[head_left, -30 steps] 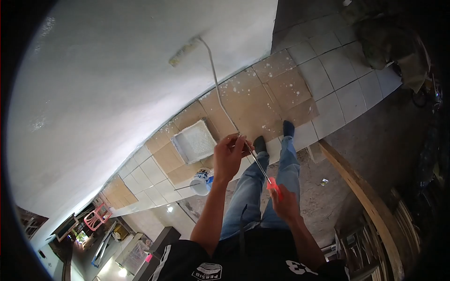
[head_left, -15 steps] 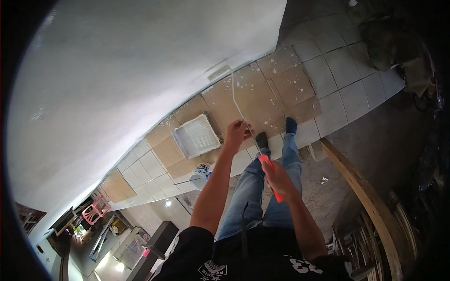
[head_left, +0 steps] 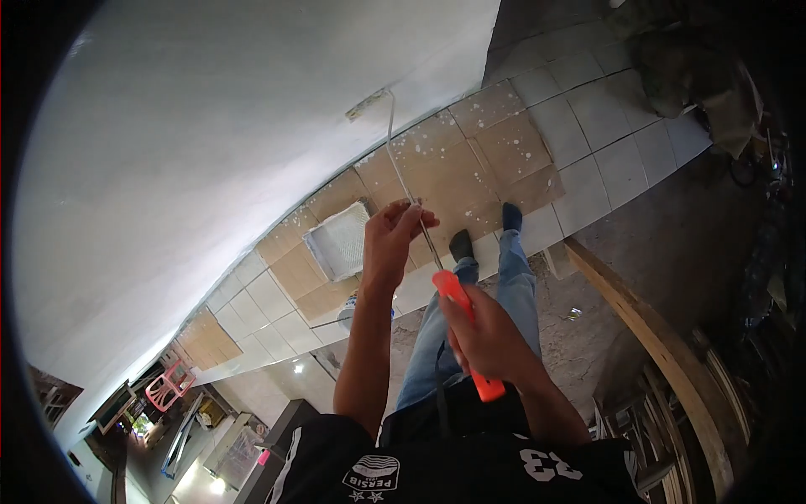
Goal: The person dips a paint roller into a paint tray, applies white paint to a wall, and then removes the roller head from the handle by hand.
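A paint roller (head_left: 367, 104) rests against the white wall (head_left: 227, 109) a little above the floor, its long bent metal rod coming down towards me. My right hand (head_left: 489, 336) is wrapped round the roller's red handle (head_left: 487, 388). Further up, my left hand (head_left: 393, 239) pinches the rod between thumb and fingers. Left of that hand lies a paint tray (head_left: 337, 242) with whitish paint in its ridged pan. A paint bucket (head_left: 347, 313) shows partly behind my left forearm.
Paint-spotted cardboard (head_left: 445, 168) covers the tiles (head_left: 579, 126) along the wall. A long wooden beam (head_left: 646, 336) slants at the right. A pink plastic chair (head_left: 170, 385) stands far left. My feet are at the cardboard's edge.
The roller has moved up the wall and leftward. Both hands have shifted left with it, keeping hold of rod and handle. My left forearm now covers more of the bucket.
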Demonstrator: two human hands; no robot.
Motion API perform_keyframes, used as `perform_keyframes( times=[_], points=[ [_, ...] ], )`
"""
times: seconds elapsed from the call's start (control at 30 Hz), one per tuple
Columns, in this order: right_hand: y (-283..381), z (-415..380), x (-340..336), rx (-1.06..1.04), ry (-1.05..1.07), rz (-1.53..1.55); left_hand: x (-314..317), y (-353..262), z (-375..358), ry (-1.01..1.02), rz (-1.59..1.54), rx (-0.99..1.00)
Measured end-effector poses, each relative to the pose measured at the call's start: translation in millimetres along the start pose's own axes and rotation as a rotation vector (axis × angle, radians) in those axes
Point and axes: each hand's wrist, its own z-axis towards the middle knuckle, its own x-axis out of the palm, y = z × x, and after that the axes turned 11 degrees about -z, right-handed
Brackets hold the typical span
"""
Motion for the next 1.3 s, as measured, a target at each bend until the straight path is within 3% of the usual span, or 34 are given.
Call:
perform_keyframes(
  times=[0.17, 0.27, 0.47, 0.57, 0.63, 0.77, 0.93, 1.0, 1.07, 1.23, 1.3],
  points=[
    [16, -96, -11, 0.03, 0.088, -0.075, 31, -44, -78, 0.071, 0.04, 0.078],
    [1, -112, -15, 0.05, 0.082, -0.133, 39, -45, -102, 0.132, -0.056, 0.07],
    [-79, -42, -15, -0.044, -0.087, -0.169, 16, 17, -56, 0.126, -0.013, -0.066],
    [-62, -5, -17, -0.002, 0.025, 0.04, -1, 45, -19, 0.07, 0.012, -0.082],
    [-57, 30, -8, -0.03, 0.015, 0.022, -16, 55, 5, 0.064, 0.077, -0.038],
    [-21, 19, -3, -0.015, -0.024, 0.004, -32, 26, -23, -0.022, 0.153, -0.09],
    [11, -71, -12, -0.038, 0.076, -0.041, -130, 78, -93, -0.203, 0.178, -0.161],
    [24, -95, -17, -0.011, 0.094, -0.05, -201, 132, -120, -0.18, 0.407, -0.114],
    [36, -102, -21, 0.034, 0.095, -0.091, -224, 149, -156, -0.314, 0.543, -0.221],
    [27, -7, -8, -0.051, 0.107, -0.161, -253, 175, -221, -0.498, 0.387, -0.507],
    [17, 45, 13, -0.049, 0.085, -0.093, -256, 183, -230, -0.518, 0.31, -0.53]
  ],
)
